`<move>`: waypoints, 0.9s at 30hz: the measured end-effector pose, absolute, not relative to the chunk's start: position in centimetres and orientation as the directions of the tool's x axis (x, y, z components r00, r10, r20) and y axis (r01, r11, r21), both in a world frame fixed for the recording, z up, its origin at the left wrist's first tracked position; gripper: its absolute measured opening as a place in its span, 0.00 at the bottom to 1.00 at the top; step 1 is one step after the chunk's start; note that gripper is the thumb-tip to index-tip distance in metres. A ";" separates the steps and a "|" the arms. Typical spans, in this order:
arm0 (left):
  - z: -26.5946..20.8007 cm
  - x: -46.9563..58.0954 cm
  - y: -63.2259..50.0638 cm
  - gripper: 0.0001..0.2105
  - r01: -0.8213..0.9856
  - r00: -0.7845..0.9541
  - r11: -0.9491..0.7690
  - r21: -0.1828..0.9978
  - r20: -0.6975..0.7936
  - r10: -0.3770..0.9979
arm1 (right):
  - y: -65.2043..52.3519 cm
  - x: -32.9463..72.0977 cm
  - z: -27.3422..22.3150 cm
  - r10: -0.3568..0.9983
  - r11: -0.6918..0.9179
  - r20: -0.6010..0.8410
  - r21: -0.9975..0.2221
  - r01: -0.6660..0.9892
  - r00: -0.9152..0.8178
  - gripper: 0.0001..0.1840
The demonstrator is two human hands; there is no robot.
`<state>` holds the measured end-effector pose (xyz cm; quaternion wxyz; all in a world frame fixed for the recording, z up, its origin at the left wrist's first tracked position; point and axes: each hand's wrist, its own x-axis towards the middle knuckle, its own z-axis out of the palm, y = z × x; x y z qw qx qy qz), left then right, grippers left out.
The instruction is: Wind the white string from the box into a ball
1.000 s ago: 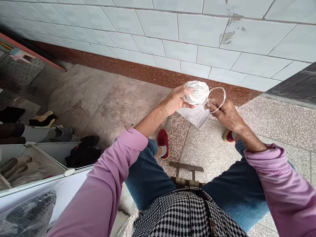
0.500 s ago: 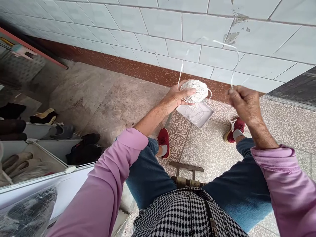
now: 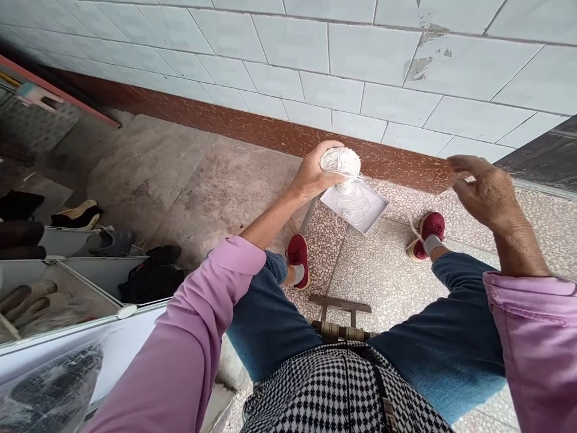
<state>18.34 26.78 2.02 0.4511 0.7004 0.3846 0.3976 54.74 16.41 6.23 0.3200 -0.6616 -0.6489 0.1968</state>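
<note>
My left hand (image 3: 313, 171) is wrapped around a ball of white yarn (image 3: 345, 161), the thumb across its near side. Strands drop from the ball into a shallow white box (image 3: 376, 210) on the floor, where loose loops of yarn lie. Off to the right, my right hand (image 3: 489, 192) hovers apart from the ball, its thumb and index finger spread, and I see no strand between them. Near my right shoe (image 3: 431, 228) a loose strand of yarn (image 3: 413, 227) shows against the floor.
Ahead stands a tiled wall (image 3: 288, 60) with a brown skirting strip (image 3: 252, 123). To the left, a shoe rack (image 3: 90, 276) holds several shoes. Between my legs is part of a low stool (image 3: 340, 304). My left shoe (image 3: 297, 258) rests on the speckled floor.
My right hand has moved right and its fingers have parted; the strand it held has left them. The looped strand above the ball is gone. My left hand has turned the ball.
</note>
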 end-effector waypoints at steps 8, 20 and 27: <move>2.5 21.0 25.6 0.35 0.210 0.564 -0.488 0.847 0.303 0.768 | 16.5 44.8 5.1 0.981 0.039 -0.023 -0.950 0.311 -0.193 0.47; 6.5 21.6 24.4 0.34 -0.118 0.672 0.146 0.982 -0.029 0.740 | 16.6 45.3 4.3 0.985 0.105 0.054 -0.941 0.322 -0.163 0.42; 5.4 21.0 24.1 0.36 -0.044 0.714 0.176 0.983 -0.092 0.694 | 16.4 44.9 5.0 0.977 0.139 0.081 -0.942 0.305 -0.195 0.39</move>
